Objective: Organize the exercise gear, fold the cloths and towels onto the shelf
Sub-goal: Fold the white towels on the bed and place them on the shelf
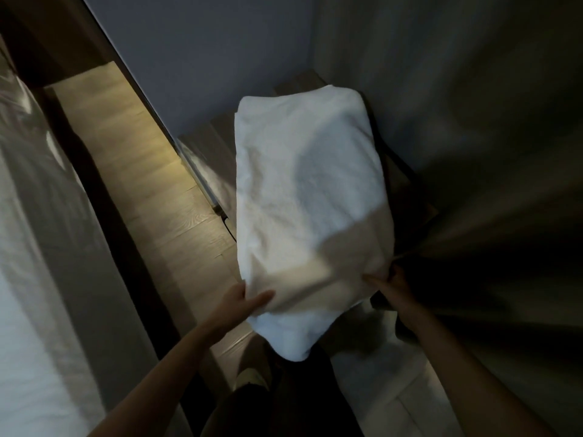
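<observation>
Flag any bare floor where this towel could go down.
Free: the lit wood floor strip between the dark frame and grey wall. Crowded: the white towel, gripped by left hand and right hand, hides the floor ahead; the dark curtain closes in at right.

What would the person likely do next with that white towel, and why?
Probably bring the left hand and right hand together to fold the towel in half. Each hand grips one side of its near edge, and it hangs spread wide between them, likely too broad to shelve as it is.
</observation>
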A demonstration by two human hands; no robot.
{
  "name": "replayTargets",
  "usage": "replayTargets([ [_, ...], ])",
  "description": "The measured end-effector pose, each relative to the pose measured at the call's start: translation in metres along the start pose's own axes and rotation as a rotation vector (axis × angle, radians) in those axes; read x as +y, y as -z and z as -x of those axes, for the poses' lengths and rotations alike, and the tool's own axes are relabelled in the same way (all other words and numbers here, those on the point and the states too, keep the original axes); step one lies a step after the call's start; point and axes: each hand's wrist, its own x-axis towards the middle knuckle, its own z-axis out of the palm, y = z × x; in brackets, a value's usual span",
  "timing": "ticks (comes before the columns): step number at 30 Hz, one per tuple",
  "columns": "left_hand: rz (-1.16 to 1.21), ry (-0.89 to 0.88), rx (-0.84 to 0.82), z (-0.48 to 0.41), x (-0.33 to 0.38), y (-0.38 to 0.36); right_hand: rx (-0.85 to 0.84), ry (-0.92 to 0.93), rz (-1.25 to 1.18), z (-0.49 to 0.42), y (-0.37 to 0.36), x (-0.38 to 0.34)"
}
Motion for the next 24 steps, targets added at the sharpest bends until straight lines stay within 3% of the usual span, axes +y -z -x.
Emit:
replayTargets([
  [4,-0.043,-0.086,0.142,0.003,0.004,-0.003,-0.081,0.079,0.014,0.004,0.008,0.000],
  [8,-0.195,0.091,0.198,-0.004,-0.017,-0.005,0.006,0.094,0.178,0.001,0.010,0.010],
  [10,-0.123,0.184,0.219,-0.008,-0.018,-0.005,0.044,0.044,0.221,-0.001,0.008,0.014],
  [12,-0.082,0.163,0.253,-0.016,-0.011,-0.003,0.058,0.088,0.223,-0.006,0.006,0.014],
  [16,0.048,0.033,0.199,-0.027,0.004,-0.001,0.030,0.168,0.162,-0.014,0.005,0.011],
  [21,0.011,0.040,0.089,-0.025,-0.001,-0.006,-0.075,0.024,0.141,-0.017,0.012,0.024],
  [24,-0.057,0.111,-0.008,-0.014,-0.016,-0.002,-0.055,0.065,0.226,-0.011,0.011,0.033],
])
